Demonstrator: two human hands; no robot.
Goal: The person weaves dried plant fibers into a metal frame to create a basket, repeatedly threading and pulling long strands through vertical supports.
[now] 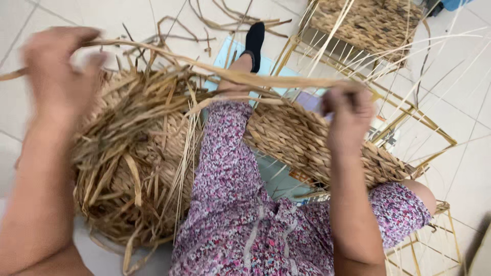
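Straw strand (pixel 230 74) pinched taut between two hands, left (pixel 59 71) and right (pixel 348 115), above one woven basket (pixel 302 143).

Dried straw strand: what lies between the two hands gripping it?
In the head view, only the strand spans from left hand to right hand; beneath lie a woven panel and floral-clothed leg.

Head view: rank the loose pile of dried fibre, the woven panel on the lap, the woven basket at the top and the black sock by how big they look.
1. Pile of dried fibre
2. Woven panel
3. Woven basket, cut off by the frame and farther away, so its rank is unsure
4. Black sock
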